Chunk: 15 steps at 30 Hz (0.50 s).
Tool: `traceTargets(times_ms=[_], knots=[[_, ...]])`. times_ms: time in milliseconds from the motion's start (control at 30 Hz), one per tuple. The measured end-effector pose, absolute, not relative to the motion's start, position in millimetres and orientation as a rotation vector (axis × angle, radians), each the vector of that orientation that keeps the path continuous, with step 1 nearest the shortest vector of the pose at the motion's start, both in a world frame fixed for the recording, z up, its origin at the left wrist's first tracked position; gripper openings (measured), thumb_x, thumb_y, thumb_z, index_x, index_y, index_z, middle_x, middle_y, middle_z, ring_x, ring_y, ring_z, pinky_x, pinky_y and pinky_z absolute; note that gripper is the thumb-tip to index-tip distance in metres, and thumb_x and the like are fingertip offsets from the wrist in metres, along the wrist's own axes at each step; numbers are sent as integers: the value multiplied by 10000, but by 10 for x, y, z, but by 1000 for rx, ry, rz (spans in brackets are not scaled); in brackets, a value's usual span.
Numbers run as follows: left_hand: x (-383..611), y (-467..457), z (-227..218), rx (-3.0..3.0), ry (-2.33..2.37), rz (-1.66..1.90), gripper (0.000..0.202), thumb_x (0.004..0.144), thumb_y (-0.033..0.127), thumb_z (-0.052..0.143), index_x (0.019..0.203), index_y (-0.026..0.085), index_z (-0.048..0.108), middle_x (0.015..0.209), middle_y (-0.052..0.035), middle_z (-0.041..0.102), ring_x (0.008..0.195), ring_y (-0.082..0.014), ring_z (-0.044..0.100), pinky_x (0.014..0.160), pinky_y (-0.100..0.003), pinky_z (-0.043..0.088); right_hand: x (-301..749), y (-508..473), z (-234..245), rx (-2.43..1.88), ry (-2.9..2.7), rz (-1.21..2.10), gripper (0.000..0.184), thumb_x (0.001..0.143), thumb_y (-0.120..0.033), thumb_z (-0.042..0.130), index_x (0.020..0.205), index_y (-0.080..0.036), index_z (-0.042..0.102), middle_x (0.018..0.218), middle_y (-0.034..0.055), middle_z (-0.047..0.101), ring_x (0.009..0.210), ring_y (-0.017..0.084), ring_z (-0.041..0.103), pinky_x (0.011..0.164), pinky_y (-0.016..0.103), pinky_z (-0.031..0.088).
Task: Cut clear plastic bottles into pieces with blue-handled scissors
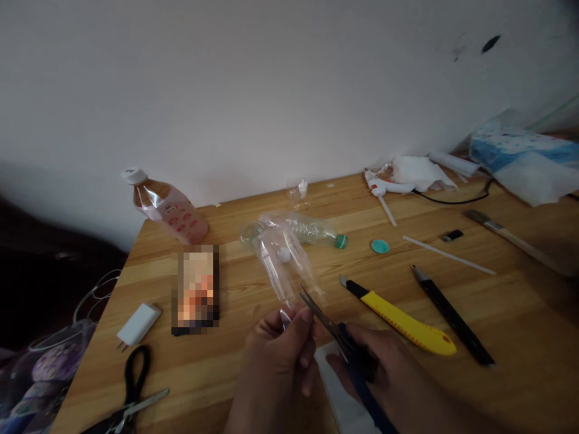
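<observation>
My left hand (280, 352) pinches the near end of a clear plastic bottle piece (283, 265) that slants up and away over the wooden table (520, 313). My right hand (384, 374) is closed round the dark handles of a pair of scissors (323, 316), whose blades point at the plastic just above my left fingers. A white sheet (339, 392) lies under both hands.
A yellow utility knife (402, 322) and a black knife (452, 316) lie to the right. Beyond are a clear bottle (312, 230), a teal cap (380, 246), a white stick (447, 255), a glue gun (384, 187). At left: a pink bottle (167, 208), a phone (195, 289), a charger (138, 324), black scissors (133, 392).
</observation>
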<state>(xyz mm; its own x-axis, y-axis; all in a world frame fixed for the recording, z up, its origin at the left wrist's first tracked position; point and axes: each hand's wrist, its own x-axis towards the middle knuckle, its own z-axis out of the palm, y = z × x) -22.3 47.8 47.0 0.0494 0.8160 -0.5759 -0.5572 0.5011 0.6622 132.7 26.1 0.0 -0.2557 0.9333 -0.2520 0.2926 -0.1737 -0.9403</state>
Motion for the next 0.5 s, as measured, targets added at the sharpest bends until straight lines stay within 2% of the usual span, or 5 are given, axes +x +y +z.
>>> traceTargets(times_ms=[133, 300, 500], knots=[[-223, 488, 468, 305, 1095, 1065, 398, 581, 423, 908, 603, 129, 641, 537, 35, 577, 325, 1, 318, 273, -117, 272, 1357, 274, -36, -1475, -1625, 1433, 143, 853, -300, 662, 761, -218, 591, 662, -9, 617, 624, 175, 594, 592, 277, 508], [-239, 501, 457, 315, 1079, 1062, 391, 581, 413, 910, 602, 132, 638, 555, 27, 600, 330, -4, 342, 275, -116, 284, 1385, 277, -77, -1463, -1557, 1533, 188, 861, -358, 676, 777, -227, 570, 725, -1, 659, 658, 179, 623, 595, 271, 518], [-285, 513, 448, 361, 1081, 992, 367, 646, 432, 872, 627, 145, 645, 436, 63, 501, 298, -16, 331, 287, -127, 293, 1394, 287, -64, -1483, -1610, 1507, 161, 876, -325, 655, 789, -221, 566, 726, -3, 657, 639, 168, 614, 586, 273, 519]])
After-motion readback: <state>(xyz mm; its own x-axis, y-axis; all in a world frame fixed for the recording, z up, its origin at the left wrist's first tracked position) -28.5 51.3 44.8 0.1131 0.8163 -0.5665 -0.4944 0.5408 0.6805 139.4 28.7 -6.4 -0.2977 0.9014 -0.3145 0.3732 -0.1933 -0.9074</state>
